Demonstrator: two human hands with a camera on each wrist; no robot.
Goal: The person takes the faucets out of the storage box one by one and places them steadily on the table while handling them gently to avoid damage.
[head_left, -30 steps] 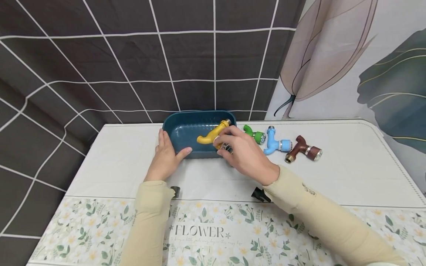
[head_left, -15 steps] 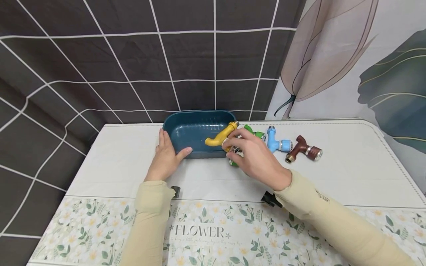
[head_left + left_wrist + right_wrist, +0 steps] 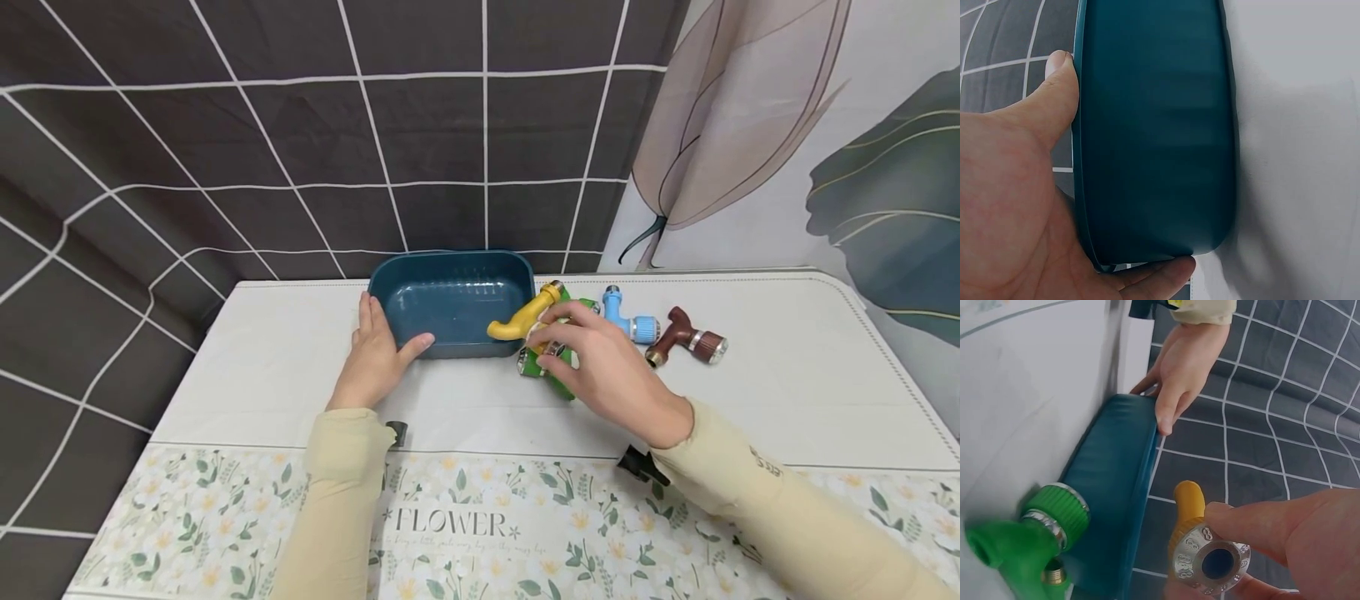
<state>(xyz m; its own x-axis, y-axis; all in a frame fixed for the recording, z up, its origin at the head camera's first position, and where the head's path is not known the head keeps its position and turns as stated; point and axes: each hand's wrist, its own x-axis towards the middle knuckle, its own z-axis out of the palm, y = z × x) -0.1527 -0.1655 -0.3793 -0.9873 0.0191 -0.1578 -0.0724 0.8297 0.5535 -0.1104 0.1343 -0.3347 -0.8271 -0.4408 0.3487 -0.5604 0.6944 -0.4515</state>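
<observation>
My right hand pinches a yellow tap by its metal-capped knob. The tap is at the right end of a dark teal tub, its spout overlapping the rim in the head view. In the right wrist view the knob's silver cap faces the camera. My left hand rests against the tub's left end, fingers straight along the side and thumb over the front rim. The inside of the tub holds nothing. A green tap lies by the tub's front right corner, partly behind my right hand.
To the right of the tub, a second green tap shows past my fingers. A light blue tap and a brown tap lie further right. A dark grid-patterned cloth hangs close behind the tub.
My right hand has carried the yellow tap right, from over the tub to its right end. More of the front green tap now shows. The left hand stays put.
</observation>
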